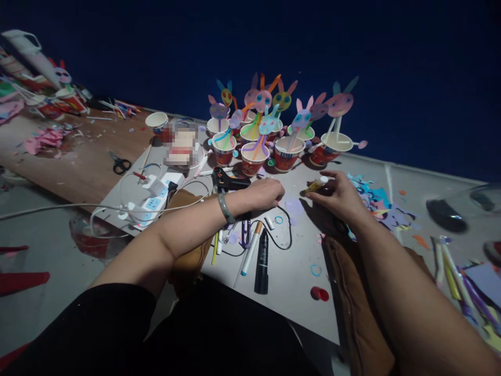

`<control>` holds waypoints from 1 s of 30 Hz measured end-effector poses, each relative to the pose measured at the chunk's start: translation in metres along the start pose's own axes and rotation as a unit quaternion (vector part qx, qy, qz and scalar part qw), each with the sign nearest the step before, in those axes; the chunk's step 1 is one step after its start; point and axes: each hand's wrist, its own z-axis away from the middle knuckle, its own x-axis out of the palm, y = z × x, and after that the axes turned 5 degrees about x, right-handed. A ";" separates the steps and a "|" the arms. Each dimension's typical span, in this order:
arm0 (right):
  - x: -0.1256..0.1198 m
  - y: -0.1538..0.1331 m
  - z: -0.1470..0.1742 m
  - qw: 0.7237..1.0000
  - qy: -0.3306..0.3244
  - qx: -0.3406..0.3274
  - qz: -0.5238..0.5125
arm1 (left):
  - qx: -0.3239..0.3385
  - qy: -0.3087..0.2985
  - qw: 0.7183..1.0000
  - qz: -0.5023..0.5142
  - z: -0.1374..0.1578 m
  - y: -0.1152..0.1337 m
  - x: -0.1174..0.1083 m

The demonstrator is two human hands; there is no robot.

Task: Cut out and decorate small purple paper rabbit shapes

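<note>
My right hand (340,194) is shut on a short yellow tube with a white end (318,185), held at a tilt above the white board (301,250). My left hand (268,193) is closed just left of it, low over the board; what its fingers hold, if anything, is hidden. A black glue gun (229,180) lies beside my left wrist. Nearer to me are a black marker (262,266), a white pen with an orange end (251,248) and a purple clip-like piece (246,232). Behind my hands stand several red paper cups (254,166) bearing paper rabbit-like figures (268,124).
A white power strip (156,201) with cables sits at left, with scissors (121,163) beyond it. Blue paper scraps (371,192) are at right. A red cap (320,293) lies near the front edge. Brown cloth (352,308) hangs under my right arm.
</note>
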 end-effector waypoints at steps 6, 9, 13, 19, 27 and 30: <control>-0.008 -0.013 0.006 0.998 0.063 -0.012 0.013 | 0.002 0.006 1.000 0.005 -0.002 -0.001 0.001; -0.010 -0.030 0.017 0.973 0.197 -0.114 0.043 | -0.010 0.028 0.999 0.016 -0.004 -0.004 0.004; -0.007 -0.052 0.036 0.975 0.171 -0.139 0.033 | -0.015 0.077 0.988 0.131 -0.009 -0.006 0.005; 0.004 -0.058 0.043 0.998 -0.064 -0.018 -0.001 | -0.020 0.087 0.931 0.353 -0.012 -0.002 0.004; 0.007 -0.058 0.040 0.985 -0.136 0.067 -0.084 | -0.032 0.055 0.917 0.394 -0.010 0.001 0.001; 0.005 -0.058 0.040 0.978 -0.158 0.083 -0.109 | -0.034 0.034 0.936 0.347 -0.008 0.001 -0.002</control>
